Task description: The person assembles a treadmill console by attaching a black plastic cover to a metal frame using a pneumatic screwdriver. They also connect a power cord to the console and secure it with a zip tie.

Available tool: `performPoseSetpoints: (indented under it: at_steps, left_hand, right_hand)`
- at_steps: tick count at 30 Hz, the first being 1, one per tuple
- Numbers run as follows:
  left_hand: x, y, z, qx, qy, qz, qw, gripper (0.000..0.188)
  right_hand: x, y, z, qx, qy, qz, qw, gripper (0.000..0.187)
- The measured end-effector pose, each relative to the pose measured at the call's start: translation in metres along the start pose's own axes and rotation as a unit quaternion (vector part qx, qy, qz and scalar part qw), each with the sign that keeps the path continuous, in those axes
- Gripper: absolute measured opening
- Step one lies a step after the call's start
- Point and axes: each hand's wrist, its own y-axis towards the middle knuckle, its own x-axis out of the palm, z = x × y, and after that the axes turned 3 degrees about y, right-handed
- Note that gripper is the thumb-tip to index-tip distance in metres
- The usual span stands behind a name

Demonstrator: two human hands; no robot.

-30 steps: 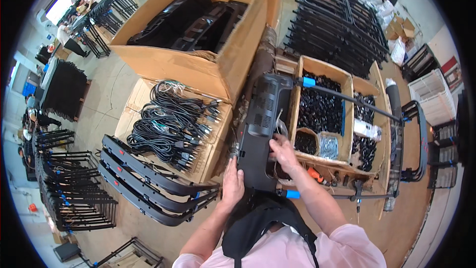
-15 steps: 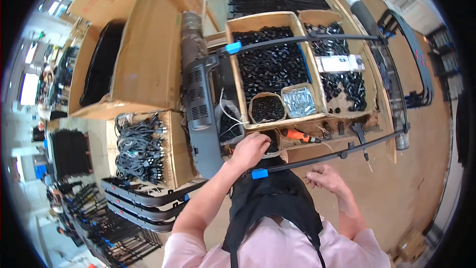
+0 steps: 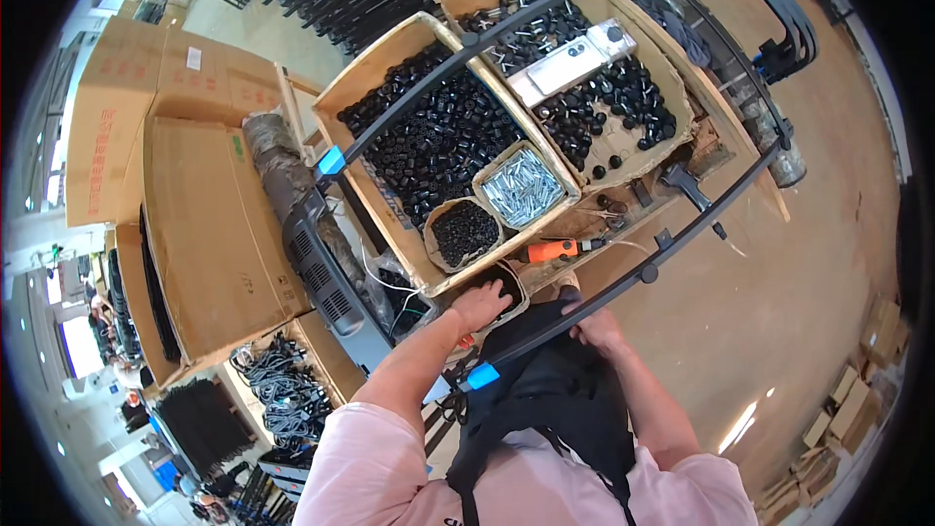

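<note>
Head view, left hand: fingers spread wide, lying flat on the edge of a small dark bowl below the cardboard box.
Head view, right hand: closed around the black metal bar, near the orange tool.
Bar: it ran diagonally over the boxes.

Both bare arms reached up from the lower middle of the frame.

The left hand lay palm down at centre, fingers spread and loosely extended. The right hand, just right of it, had its fingers curled closed, forearm angled in from the lower right.
</note>
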Motion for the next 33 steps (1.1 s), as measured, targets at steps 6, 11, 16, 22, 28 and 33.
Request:
performPoseSetpoints:
  at_steps: [6,11,16,22,28,33]
  left_hand:
    - [-0.001,0.004,-0.005,-0.031,-0.057,-0.035,0.997,0.030]
    - [0.007,0.004,-0.013,-0.143,-0.293,0.085,0.941,0.026]
    - [0.029,0.030,-0.020,-0.265,-0.468,0.034,0.842,0.037]
    - [0.006,0.027,-0.021,-0.292,-0.657,-0.026,0.694,0.034]
    - [0.010,0.026,-0.027,-0.246,-0.636,-0.032,0.731,0.030]
    - [0.019,0.023,-0.023,-0.250,-0.631,0.015,0.734,0.031]
  right_hand:
    - [0.044,0.093,-0.021,-0.042,0.189,0.021,0.981,0.026]
    - [0.083,0.157,-0.018,-0.001,0.388,0.164,0.907,0.026]
    - [0.087,0.180,-0.026,0.019,0.259,0.287,0.922,0.027]
    - [0.051,0.134,-0.049,-0.187,0.399,0.204,0.874,0.031]
    - [-0.018,0.077,-0.055,-0.031,0.389,0.008,0.921,0.020]
    - [-0.005,0.012,-0.024,-0.135,0.447,0.030,0.884,0.034]
